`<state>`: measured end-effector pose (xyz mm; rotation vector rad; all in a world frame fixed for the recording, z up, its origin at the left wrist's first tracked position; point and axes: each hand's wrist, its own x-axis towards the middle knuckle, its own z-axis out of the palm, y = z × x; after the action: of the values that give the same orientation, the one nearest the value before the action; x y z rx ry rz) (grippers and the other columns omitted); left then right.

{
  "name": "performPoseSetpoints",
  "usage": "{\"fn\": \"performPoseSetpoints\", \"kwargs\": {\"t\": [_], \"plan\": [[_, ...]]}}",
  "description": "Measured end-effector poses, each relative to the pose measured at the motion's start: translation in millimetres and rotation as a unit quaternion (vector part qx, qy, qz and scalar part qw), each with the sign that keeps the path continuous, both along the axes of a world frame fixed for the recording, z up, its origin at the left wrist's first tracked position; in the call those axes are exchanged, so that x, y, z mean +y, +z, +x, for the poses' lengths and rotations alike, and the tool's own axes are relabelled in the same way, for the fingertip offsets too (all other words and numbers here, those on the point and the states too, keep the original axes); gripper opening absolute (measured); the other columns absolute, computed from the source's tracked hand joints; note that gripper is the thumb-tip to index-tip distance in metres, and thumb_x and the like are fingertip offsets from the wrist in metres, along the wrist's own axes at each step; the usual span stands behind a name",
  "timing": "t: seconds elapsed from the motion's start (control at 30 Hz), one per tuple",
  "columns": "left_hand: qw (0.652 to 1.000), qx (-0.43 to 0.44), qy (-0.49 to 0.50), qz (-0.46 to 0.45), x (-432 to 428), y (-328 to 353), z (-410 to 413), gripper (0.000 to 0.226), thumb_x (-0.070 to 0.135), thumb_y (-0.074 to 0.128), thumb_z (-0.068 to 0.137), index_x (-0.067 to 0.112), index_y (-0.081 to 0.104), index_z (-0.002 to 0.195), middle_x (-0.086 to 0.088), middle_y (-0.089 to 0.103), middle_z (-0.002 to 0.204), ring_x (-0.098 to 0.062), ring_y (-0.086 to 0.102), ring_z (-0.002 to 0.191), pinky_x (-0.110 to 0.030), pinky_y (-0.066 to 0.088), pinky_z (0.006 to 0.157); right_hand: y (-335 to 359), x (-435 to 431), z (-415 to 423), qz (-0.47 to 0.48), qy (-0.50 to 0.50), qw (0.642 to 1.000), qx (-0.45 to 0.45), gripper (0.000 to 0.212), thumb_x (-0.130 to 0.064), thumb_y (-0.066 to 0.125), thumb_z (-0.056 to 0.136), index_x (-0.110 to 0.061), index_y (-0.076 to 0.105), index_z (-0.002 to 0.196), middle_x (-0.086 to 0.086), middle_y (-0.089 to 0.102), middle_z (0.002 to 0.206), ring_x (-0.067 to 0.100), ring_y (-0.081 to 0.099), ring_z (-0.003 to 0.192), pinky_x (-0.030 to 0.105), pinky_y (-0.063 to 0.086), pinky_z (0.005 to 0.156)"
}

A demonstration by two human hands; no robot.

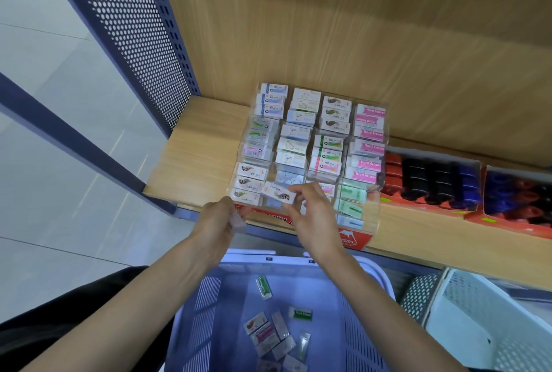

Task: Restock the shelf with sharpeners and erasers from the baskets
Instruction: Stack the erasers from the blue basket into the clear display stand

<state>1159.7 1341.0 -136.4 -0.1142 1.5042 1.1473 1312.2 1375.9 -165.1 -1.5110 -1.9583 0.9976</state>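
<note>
A clear tiered display rack (375, 210) full of boxed erasers stands on the wooden shelf (194, 150). My right hand (313, 216) pinches a white eraser with a fish picture (277, 192) over the rack's front row. My left hand (219, 219) is at the rack's front left corner and grips a small clear-wrapped eraser (239, 220). Below my arms sits a lilac basket (206, 312) with several loose erasers (271, 333) on its bottom.
Red trays of red, black and blue sharpeners (433, 180) line the shelf to the right of the rack. A white perforated basket (493, 312) stands at lower right. A blue perforated shelf side panel (128, 28) rises at left, with tiled floor beyond it.
</note>
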Motion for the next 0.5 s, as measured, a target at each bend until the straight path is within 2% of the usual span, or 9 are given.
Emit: {"fn": "performPoseSetpoints", "kwargs": {"t": [0.1,0.13,0.17,0.23,0.27,0.33,0.43,0.5], "plan": [[0.999,0.034,0.013,0.020,-4,-4,-15,0.031,-0.020,0.033,0.085,0.001,0.041,0.064,-0.003,0.042,0.081,-0.033,0.060,0.111,-0.017,0.042,0.043,-2,10,-19,-0.005,0.007,1.000,0.004,0.029,-0.006,0.062,0.088,-0.007,0.059,0.117,-0.001,0.047,0.105,0.008,0.049,0.088,0.010,0.034,0.076],[0.999,0.025,0.012,0.027,-5,-5,-19,0.024,-0.019,0.037,0.086,-0.003,0.047,0.071,-0.007,0.044,0.078,-0.034,0.061,0.109,-0.017,0.045,0.043,-3,14,-25,-0.008,0.008,1.000,0.006,0.030,-0.006,0.062,0.088,-0.007,0.059,0.118,-0.001,0.047,0.107,0.010,0.051,0.091,0.008,0.033,0.076],[0.999,0.013,0.011,0.036,-5,-3,-22,0.011,-0.016,0.043,0.089,-0.008,0.052,0.088,-0.014,0.050,0.080,-0.031,0.063,0.103,-0.018,0.048,0.045,-3,17,-31,-0.009,0.008,1.000,0.006,0.031,-0.007,0.062,0.089,-0.007,0.058,0.119,0.000,0.048,0.109,0.011,0.053,0.094,0.008,0.033,0.077],[0.999,0.011,0.012,0.029,-7,0,-24,0.035,-0.007,0.052,0.091,-0.008,0.045,0.125,-0.019,0.060,0.100,-0.022,0.065,0.085,-0.021,0.053,0.049,-3,20,-39,-0.010,0.011,1.000,0.007,0.031,-0.006,0.063,0.088,-0.009,0.058,0.118,0.002,0.049,0.114,0.011,0.054,0.097,0.010,0.036,0.079],[0.999,0.021,0.012,0.025,-7,0,-25,0.041,-0.004,0.053,0.091,-0.006,0.042,0.131,-0.018,0.060,0.105,-0.020,0.065,0.080,-0.022,0.055,0.048,-2,21,-41,-0.012,0.007,1.000,0.018,0.030,-0.005,0.063,0.087,-0.009,0.059,0.117,0.001,0.049,0.114,0.011,0.055,0.096,0.012,0.039,0.080],[0.999,0.039,-0.004,0.017,-8,1,-26,0.039,-0.005,0.049,0.092,-0.006,0.043,0.131,-0.015,0.060,0.101,-0.017,0.063,0.074,-0.021,0.055,0.048,0,18,-36,-0.025,-0.022,0.998,0.060,0.029,0.000,0.064,0.084,-0.011,0.060,0.111,-0.001,0.047,0.110,0.010,0.056,0.089,0.018,0.046,0.079],[0.998,0.051,-0.023,0.018,-10,1,-27,0.031,-0.006,0.045,0.093,-0.010,0.048,0.124,-0.015,0.059,0.101,-0.015,0.063,0.073,-0.020,0.055,0.054,-4,7,-13,-0.064,-0.084,0.988,0.109,0.032,0.008,0.061,0.083,-0.017,0.058,0.102,-0.001,0.045,0.108,0.005,0.053,0.078,0.013,0.047,0.072],[0.998,0.048,-0.033,0.024,-12,2,-25,0.022,-0.002,0.047,0.095,-0.008,0.053,0.115,-0.017,0.061,0.099,-0.015,0.063,0.074,-0.018,0.055,0.054,-11,-3,1,-0.099,-0.111,0.981,0.123,0.036,0.011,0.060,0.082,-0.023,0.058,0.096,0.001,0.049,0.110,0.006,0.055,0.079,0.013,0.048,0.072]]}}
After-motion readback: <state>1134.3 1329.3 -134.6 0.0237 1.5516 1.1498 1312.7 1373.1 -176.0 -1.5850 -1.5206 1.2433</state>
